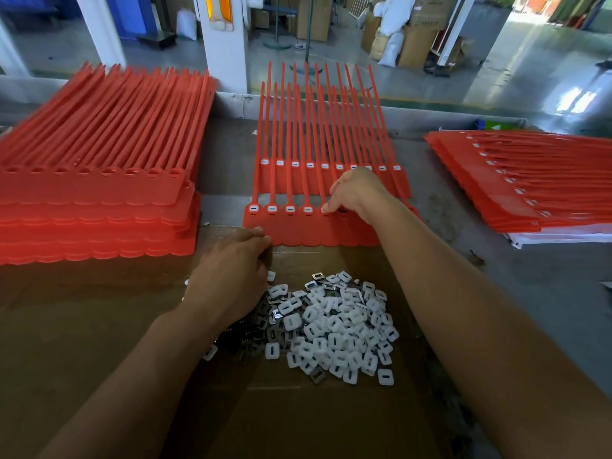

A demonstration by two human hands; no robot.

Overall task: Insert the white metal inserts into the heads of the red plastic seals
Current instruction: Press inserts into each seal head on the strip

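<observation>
Bright daylight behind (floor glare); soft shadows; edges bowed, blurred.

The near strip of red seals (314,231) lies flat, tails pointing away. White inserts (271,209) sit in its four leftmost heads. The far strip (399,182), partly under those tails, has every visible head filled. Loose inserts (334,323) lie heaped just in front of the near strip, some metal-side up.

Left hand (231,276) palm-down, fingers (256,238) loosely curled; right hand (357,193) farther forward, fingers bunched downward.
</observation>
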